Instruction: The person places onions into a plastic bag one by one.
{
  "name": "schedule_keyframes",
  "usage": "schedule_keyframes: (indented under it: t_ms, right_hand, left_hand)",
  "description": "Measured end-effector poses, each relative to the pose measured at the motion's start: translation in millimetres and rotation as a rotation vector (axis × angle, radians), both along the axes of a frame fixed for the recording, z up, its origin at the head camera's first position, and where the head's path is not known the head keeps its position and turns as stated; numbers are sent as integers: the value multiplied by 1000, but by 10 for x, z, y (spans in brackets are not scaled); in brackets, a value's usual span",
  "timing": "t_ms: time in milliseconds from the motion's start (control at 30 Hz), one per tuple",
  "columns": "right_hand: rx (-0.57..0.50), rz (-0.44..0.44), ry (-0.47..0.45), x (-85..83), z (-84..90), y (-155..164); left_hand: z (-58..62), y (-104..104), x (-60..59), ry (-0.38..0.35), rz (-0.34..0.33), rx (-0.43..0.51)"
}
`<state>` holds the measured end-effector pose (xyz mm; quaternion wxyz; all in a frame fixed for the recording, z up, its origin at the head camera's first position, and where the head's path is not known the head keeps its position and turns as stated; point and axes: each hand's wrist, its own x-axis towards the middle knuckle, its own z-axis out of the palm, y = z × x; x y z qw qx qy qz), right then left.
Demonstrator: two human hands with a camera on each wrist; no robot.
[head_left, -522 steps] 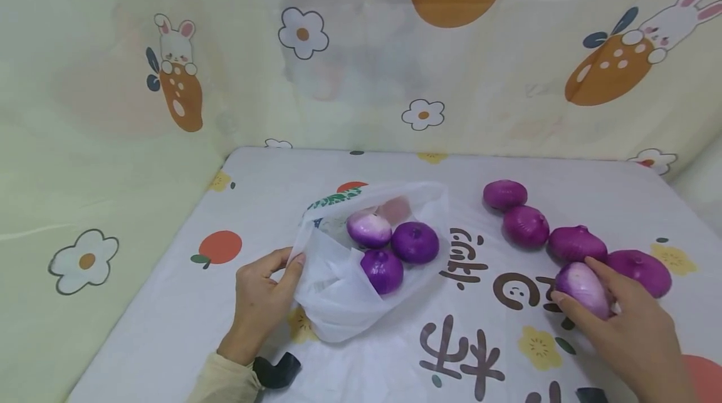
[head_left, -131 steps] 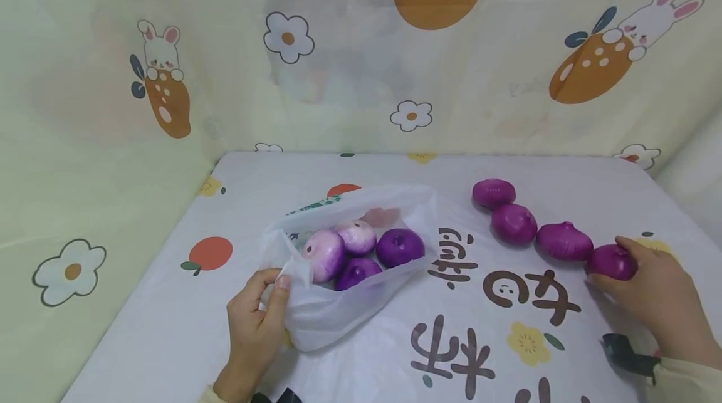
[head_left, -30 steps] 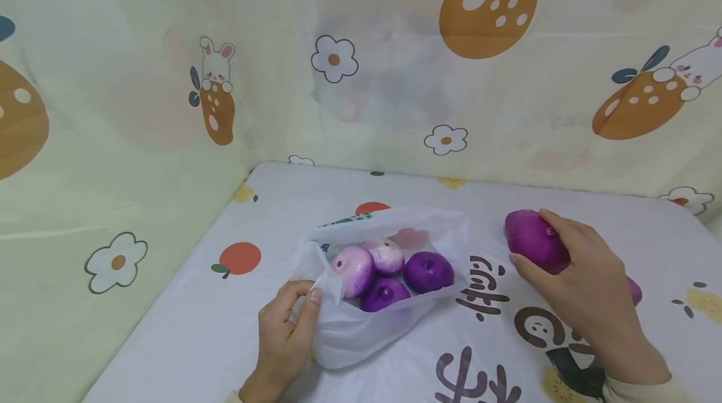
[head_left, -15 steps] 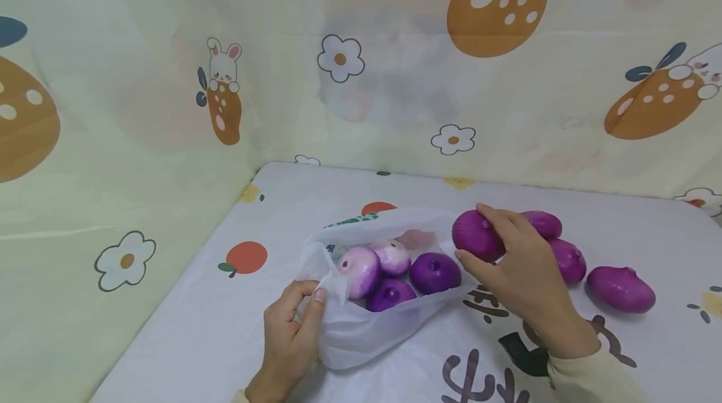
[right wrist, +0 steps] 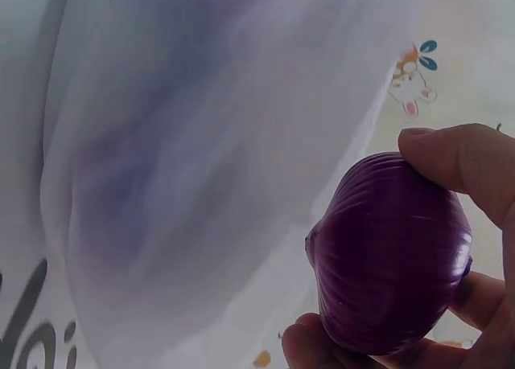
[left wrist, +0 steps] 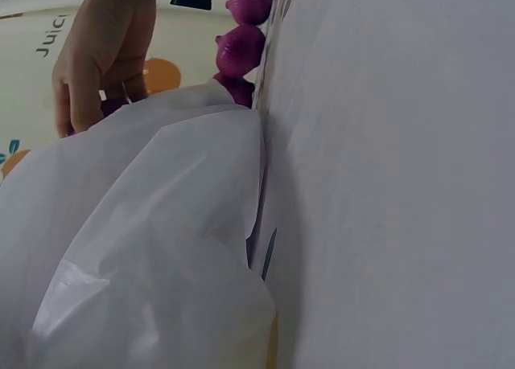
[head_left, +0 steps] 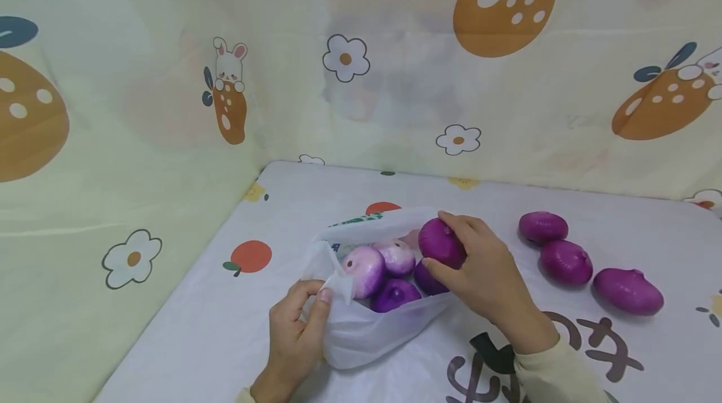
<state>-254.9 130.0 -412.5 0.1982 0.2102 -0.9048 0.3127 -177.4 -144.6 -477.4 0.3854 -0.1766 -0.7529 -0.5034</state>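
My right hand (head_left: 491,271) grips a purple onion (head_left: 441,242) between thumb and fingers, over the mouth of a white plastic bag (head_left: 372,340). In the right wrist view the same onion (right wrist: 394,252) shows its ridged skin and pointed tip beside the bag's wall. My left hand (head_left: 296,328) pinches the bag's near left rim. Inside lie a pale onion (head_left: 363,271), another pale onion (head_left: 397,257) and a dark purple onion (head_left: 397,295). A further dark onion (head_left: 430,281) is partly hidden behind my right hand. The bag's outside (left wrist: 161,248) fills much of the left wrist view.
To the right on the white printed cloth (head_left: 225,328) sit three purple onions: a far onion (head_left: 543,227), a middle onion (head_left: 566,263) and a near onion (head_left: 628,291). A curtain with rabbit prints (head_left: 395,89) hangs behind the table.
My right hand has carried a purple onion left from the row to above the bag's mouth. The pale onion held at the earliest frame now lies inside. My left hand keeps its hold.
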Motion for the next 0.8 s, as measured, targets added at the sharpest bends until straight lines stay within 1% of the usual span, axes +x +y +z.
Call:
schedule_keyframes:
  t_ms: [67,300,567,800]
  right_hand:
    - [5,8,-8,10,-14,-39]
    - [18,68,-37,66,-55,-151]
    - [31,94,-54,91,-89,-197]
    - [57,112,-30,99,-143,-244]
  left_hand:
    - [-9,6,-5,17,1,-4]
    - [-35,7,-18,37,3,2]
    - [-25,11,-18,27,-3,-2]
    - [-30,10,-11,20,4,-2]
